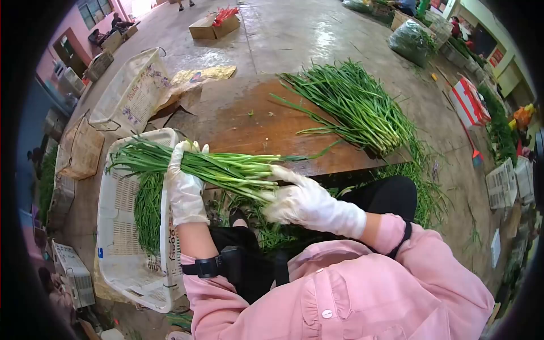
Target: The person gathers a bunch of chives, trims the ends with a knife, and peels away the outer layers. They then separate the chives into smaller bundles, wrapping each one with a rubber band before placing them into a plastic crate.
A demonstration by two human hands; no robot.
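Worktop (255,116): stood brown and wooden on a grey floor (289,28).
Left grip (186,184): wrapped round the leafy half of the green bundle (232,168).
Bundle: lay across the left grip, by the worktop's near edge, long axis left to right, leaves left, stem ends right.
Right grip (306,201): sat nearer the stem ends; blurred, so could not tell whether pinching.
Count: showed one held bundle, one pile (354,107) on the worktop, one white crate (111,218) beside the left arm, greens (148,209) inside.
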